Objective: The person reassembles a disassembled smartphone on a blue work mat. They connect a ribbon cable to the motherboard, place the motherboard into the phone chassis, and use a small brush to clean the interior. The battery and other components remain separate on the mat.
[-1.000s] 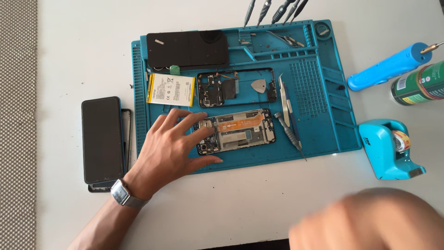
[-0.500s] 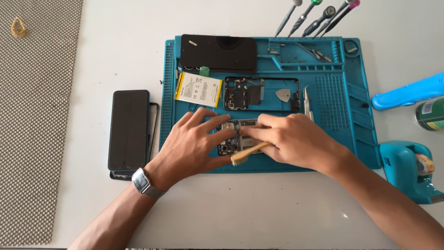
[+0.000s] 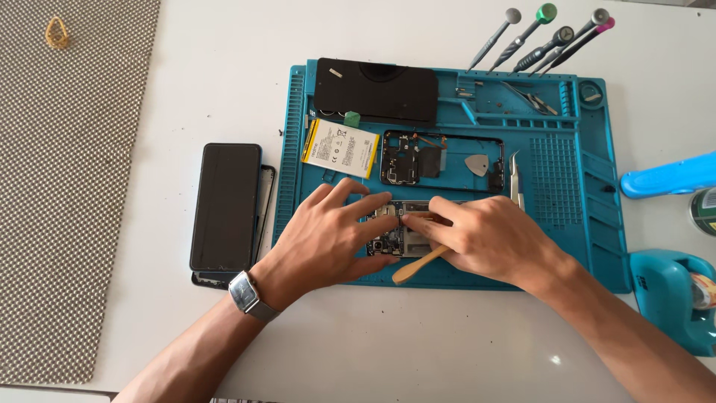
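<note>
Closer now, right hand point(image 3: 488, 239) grips wooden spudger point(image 3: 418, 266).

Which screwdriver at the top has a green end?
The second screwdriver from the left. Its round cap is green; the leftmost one has a grey cap, and the rightmost one a pink cap.
</note>
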